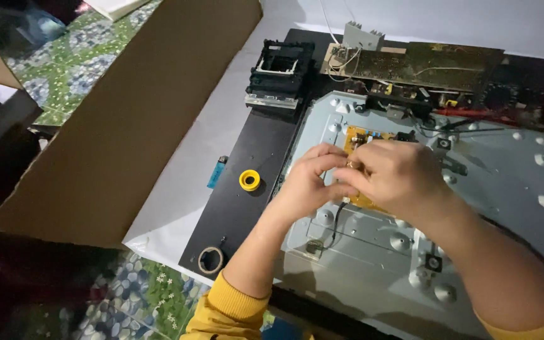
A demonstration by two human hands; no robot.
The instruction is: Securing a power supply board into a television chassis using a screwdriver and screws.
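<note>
Most of the small yellow circuit board (361,140) is covered by the two hands, so only its upper edge and a sliver below the fingers show; it sits on the grey metal back panel (492,182) of a flat, opened appliance. What the fingertips grip is too small and too hidden to make out — there is a tiny glint between them, nothing more. The left hand (306,186) comes up from a yellow sleeve (228,308), fingers curled inward, tips pressed toward the right hand. The right hand (398,176) arches over the board from the right, knuckles up, its fingers bent down and meeting the left hand's in a close pinch. The right forearm runs out of the frame at the lower right. Left of the hands, a yellow tape roll (250,180) and a blue lighter (217,172) lie apart from them.
</note>
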